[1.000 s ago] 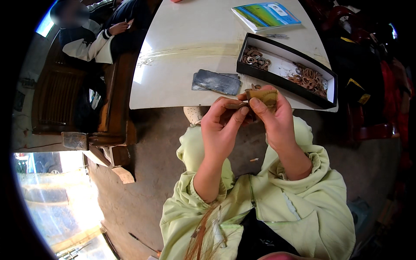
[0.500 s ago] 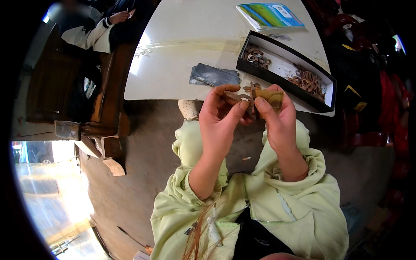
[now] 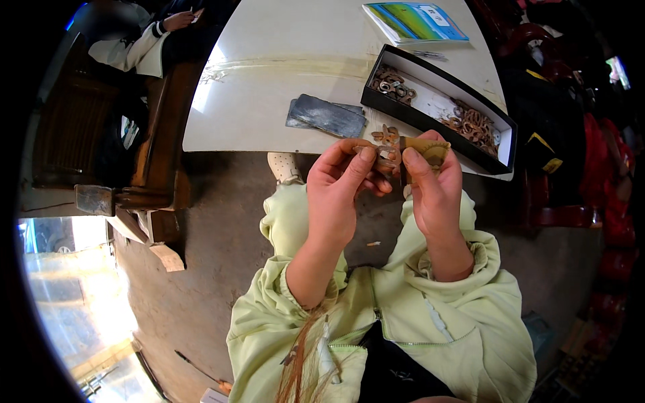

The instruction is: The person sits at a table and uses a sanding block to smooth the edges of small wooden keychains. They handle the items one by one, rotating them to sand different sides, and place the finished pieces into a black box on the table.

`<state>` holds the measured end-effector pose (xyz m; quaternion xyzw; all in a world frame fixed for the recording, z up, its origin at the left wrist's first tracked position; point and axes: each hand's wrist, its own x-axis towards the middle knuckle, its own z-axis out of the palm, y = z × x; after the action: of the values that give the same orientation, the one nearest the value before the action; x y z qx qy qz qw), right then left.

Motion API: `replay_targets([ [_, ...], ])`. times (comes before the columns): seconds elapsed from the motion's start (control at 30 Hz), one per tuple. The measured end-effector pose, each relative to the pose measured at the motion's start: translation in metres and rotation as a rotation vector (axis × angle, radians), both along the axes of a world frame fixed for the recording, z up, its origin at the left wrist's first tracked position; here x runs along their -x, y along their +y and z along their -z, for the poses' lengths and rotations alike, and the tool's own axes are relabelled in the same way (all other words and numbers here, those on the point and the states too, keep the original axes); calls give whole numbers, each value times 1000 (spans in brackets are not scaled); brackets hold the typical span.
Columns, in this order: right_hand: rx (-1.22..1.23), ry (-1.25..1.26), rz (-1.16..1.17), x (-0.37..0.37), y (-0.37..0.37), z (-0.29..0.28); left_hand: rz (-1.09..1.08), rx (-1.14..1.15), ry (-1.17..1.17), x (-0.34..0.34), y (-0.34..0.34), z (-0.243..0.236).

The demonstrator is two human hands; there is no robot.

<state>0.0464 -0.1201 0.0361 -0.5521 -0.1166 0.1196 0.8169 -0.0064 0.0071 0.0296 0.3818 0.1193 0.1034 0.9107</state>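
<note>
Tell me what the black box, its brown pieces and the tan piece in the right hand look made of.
Box: probably cardboard, smooth black outside, white inside, thin-walled. Brown pieces: perhaps wood or rusty metal; the dull, mottled look leaves it open. Tan piece: maybe stiff paper or cloth, looking thin; finish unclear.

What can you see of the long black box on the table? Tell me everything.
The box is long, open-topped and rectangular, black outside, whitish inside, apparently cardboard. It rests upright and slantwise on the pale table, its near corner by the table's edge. One heap of small brown pieces lies toward its left end, another toward its right, with specks on the pale bottom between. The right hand overlaps its near wall in view; whether they touch is unclear.
</note>
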Motion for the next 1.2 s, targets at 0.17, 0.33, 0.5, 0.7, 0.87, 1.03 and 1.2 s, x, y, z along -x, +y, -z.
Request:
replay_targets([
  [0.17, -15, -26, 35, 1, 2, 0, -40, -75, 4, -1, -1, 2],
  [0.33, -25, -56, 106, 0, 2, -6, 26, -293, -29, 2, -3, -2],
  [0.5, 0, -25, 99, 1, -3, -7, 234, -144, -17, 3, -4, -2],
  [0.7, 6, -44, 100, -3, -10, 2, 345, 4, -49, 1, -3, 2],
  [0.87, 62, -12, 86, -6, -12, 2, 303, -77, -18, -2, -4, 7],
  [1.03, 66, -64, 114, -14, -13, 11, 225, -48, 55, -3, -13, 16],
  [1.2, 344, -85, 181, -21, -20, 27, 146, -41, 257, 3, -29, 50],
])
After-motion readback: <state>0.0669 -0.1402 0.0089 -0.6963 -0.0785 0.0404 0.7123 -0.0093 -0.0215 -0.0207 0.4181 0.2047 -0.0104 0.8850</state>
